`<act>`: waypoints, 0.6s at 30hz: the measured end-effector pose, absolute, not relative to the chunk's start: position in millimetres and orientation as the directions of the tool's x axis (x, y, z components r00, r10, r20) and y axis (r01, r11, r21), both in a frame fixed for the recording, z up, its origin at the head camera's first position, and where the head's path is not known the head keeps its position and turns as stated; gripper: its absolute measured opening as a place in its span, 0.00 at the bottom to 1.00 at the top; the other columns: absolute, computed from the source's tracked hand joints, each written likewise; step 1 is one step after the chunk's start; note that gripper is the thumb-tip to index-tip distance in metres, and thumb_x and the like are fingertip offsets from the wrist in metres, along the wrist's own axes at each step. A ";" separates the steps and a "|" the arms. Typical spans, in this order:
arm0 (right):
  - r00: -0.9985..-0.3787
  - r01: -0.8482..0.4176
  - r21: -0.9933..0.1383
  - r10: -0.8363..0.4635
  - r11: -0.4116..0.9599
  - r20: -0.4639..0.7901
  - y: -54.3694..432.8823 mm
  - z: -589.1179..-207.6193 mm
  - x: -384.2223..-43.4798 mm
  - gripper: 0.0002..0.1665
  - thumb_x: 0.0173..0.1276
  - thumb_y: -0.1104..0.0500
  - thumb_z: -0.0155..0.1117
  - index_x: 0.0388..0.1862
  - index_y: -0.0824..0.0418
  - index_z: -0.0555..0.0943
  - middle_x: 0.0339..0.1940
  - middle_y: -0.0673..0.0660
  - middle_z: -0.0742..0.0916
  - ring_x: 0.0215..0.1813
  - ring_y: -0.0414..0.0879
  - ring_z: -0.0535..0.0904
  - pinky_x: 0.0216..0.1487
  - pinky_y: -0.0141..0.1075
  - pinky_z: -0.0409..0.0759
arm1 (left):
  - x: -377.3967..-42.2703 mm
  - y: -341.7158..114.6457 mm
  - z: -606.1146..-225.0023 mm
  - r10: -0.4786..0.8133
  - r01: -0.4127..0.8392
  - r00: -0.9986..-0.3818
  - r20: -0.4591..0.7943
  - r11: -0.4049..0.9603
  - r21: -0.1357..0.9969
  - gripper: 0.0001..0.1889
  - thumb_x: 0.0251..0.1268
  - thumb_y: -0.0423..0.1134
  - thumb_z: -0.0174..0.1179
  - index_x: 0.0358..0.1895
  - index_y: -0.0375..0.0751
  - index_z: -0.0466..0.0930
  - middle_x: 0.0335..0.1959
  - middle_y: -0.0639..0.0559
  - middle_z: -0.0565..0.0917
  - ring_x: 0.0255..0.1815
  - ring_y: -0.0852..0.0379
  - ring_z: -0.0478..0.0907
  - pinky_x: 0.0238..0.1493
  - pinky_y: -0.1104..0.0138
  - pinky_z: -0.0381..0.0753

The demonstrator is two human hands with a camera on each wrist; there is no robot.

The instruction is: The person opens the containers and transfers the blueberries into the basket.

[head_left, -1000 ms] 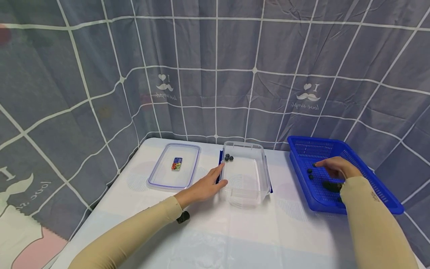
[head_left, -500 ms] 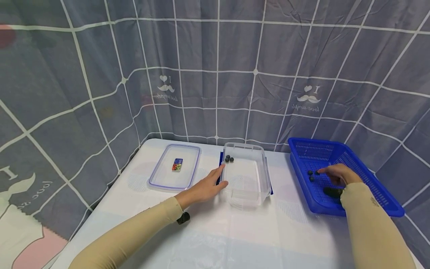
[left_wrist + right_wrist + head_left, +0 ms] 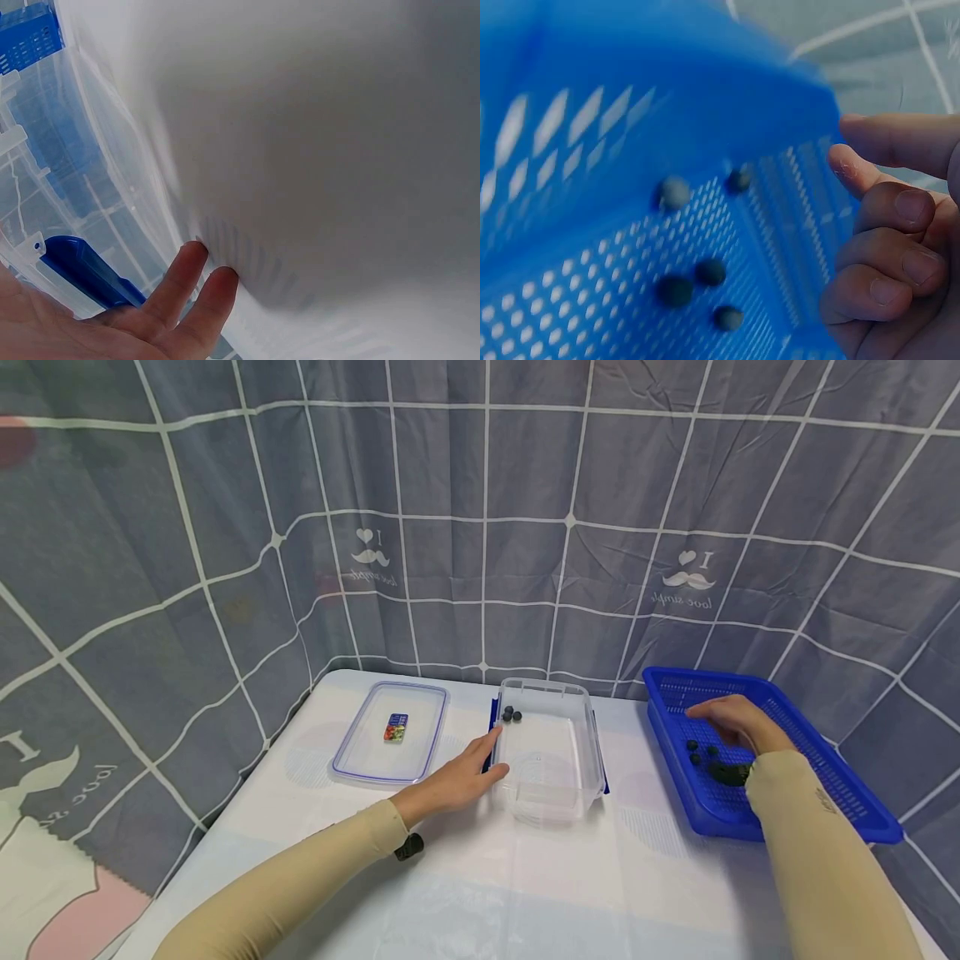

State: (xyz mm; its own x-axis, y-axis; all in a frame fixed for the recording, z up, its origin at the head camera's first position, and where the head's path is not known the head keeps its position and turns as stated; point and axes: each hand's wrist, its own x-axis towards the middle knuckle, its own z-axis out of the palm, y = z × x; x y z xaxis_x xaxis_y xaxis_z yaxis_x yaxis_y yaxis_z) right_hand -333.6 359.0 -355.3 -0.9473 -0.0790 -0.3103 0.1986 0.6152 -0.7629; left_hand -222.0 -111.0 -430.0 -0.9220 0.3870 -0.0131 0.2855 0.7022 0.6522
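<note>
My left hand (image 3: pixel 461 774) rests with straight fingers against the left side of a clear plastic box (image 3: pixel 551 785). In the left wrist view its fingertips lie by the box wall, close to a blue side latch (image 3: pixel 86 270). Three small dark balls (image 3: pixel 517 717) like blueberries lie in the box's far left corner. To the right, my right hand (image 3: pixel 738 724) is over a blue perforated basket (image 3: pixel 840 785), its index finger and thumb extended with nothing visible between them. Below its fingertips several similar dark balls (image 3: pixel 675 291) lie in the basket.
A clear lid (image 3: pixel 367 752) with a blue rim and a colourful sticker (image 3: pixel 396 727) lies left of the box. White patterned cloth (image 3: pixel 562 885) covers the table. A grey checked curtain (image 3: pixel 525 560) hangs behind and around it.
My right hand has let go of a dark ball, which now lies in the basket, and has lifted up and away from it. My left hand has stayed at the box.
</note>
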 end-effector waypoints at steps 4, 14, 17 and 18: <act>-0.954 0.152 -0.765 -0.111 0.625 -0.280 340.9 -344.7 -335.8 0.36 0.73 0.51 0.63 0.69 0.74 0.71 0.10 0.41 0.67 0.16 0.37 0.60 0.22 0.34 0.65 | -221.6 -111.2 -429.9 0.388 0.282 -0.921 -0.018 0.699 0.657 0.38 0.79 0.61 0.43 0.83 0.65 0.35 0.84 0.48 0.48 0.81 0.41 0.53 0.78 0.45 0.57; -0.953 0.087 -0.791 -0.182 0.606 -0.244 295.2 -328.8 -337.0 0.36 0.74 0.47 0.62 0.71 0.70 0.70 0.13 0.42 0.64 0.17 0.39 0.58 0.25 0.33 0.63 | -220.1 -111.7 -428.1 0.391 0.281 -0.920 -0.022 0.699 0.657 0.40 0.76 0.67 0.41 0.83 0.65 0.35 0.84 0.48 0.49 0.81 0.41 0.54 0.77 0.45 0.57; -0.953 0.074 -0.805 -0.197 0.589 -0.232 282.7 -326.0 -338.3 0.35 0.74 0.48 0.63 0.69 0.69 0.71 0.13 0.43 0.63 0.17 0.39 0.56 0.24 0.33 0.62 | -220.2 -111.9 -428.0 0.390 0.282 -0.921 -0.020 0.699 0.657 0.39 0.76 0.67 0.41 0.83 0.65 0.35 0.84 0.48 0.49 0.80 0.41 0.55 0.77 0.46 0.58; -0.952 0.074 -0.807 -0.200 0.585 -0.233 278.7 -325.6 -339.0 0.34 0.74 0.48 0.63 0.69 0.69 0.72 0.12 0.43 0.63 0.17 0.39 0.56 0.24 0.33 0.62 | -220.2 -112.0 -428.0 0.390 0.282 -0.921 -0.020 0.699 0.657 0.40 0.76 0.67 0.41 0.83 0.65 0.35 0.84 0.48 0.49 0.80 0.41 0.55 0.77 0.46 0.58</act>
State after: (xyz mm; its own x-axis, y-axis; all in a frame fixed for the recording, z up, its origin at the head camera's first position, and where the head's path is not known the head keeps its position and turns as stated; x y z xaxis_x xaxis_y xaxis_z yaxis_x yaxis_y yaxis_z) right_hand -339.0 278.7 -325.6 -0.9517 -0.2004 -0.2327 0.0742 0.5852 -0.8075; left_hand -220.2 -112.0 -428.0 -0.9206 0.3901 -0.0200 0.2819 0.6991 0.6571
